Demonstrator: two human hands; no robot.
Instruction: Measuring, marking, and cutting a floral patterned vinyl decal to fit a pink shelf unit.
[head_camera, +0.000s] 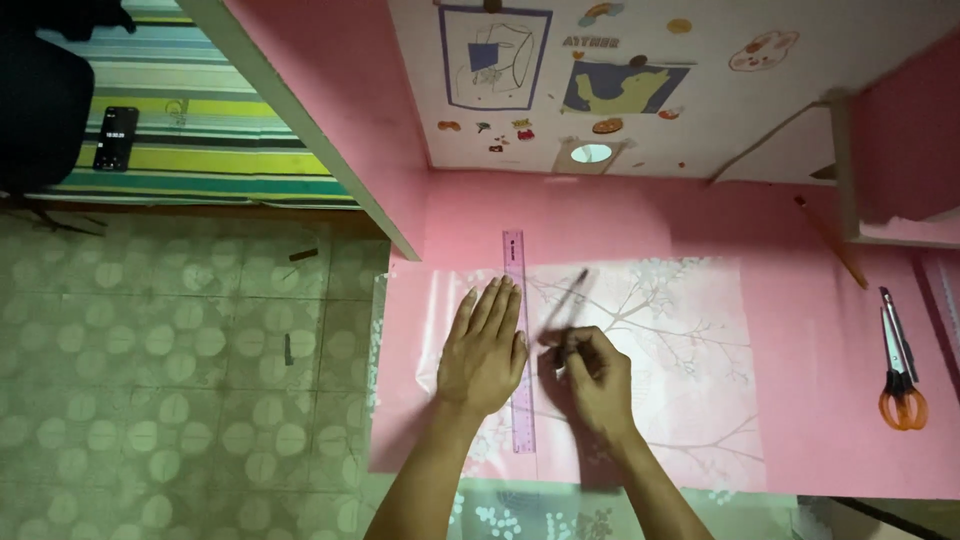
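Pink covers nearly everything ahead of me: a pink desk (800, 300) fills the middle and right of my view, with green patterned floor tiles (180, 350) off to the left and a striped mat (210, 120) beyond them, where a dark phone (115, 138) lies. On the desk lies a sheet of pale pink paper with a white branch print (680, 330), its left edge hanging just past the desk's corner. My left hand (485, 350) lies flat and spread on this sheet, fingers pointing away from me, its fingertips and outer edge pressing on a translucent purple ruler (518, 340). The ruler's long axis runs straight away from me, from near my wrists up past the sheet's far edge, so it sits between my two hands and touches both. Just to its right, my right hand (590, 380) is closed around a thin dark pencil or pen (568, 305); the tool is blurred, so I cannot tell which, and its upper end leans away from me and to the right, with the tip hidden under my fingers close against the ruler's right edge. Nothing lies along the ruler's line. Farther right, well apart from my hands, a slim brown stick (832, 243) lies diagonally, and orange-handled scissors (900, 375) lie near the desk's right edge. Stickers and small pictures (560, 70) dot the white wall behind.
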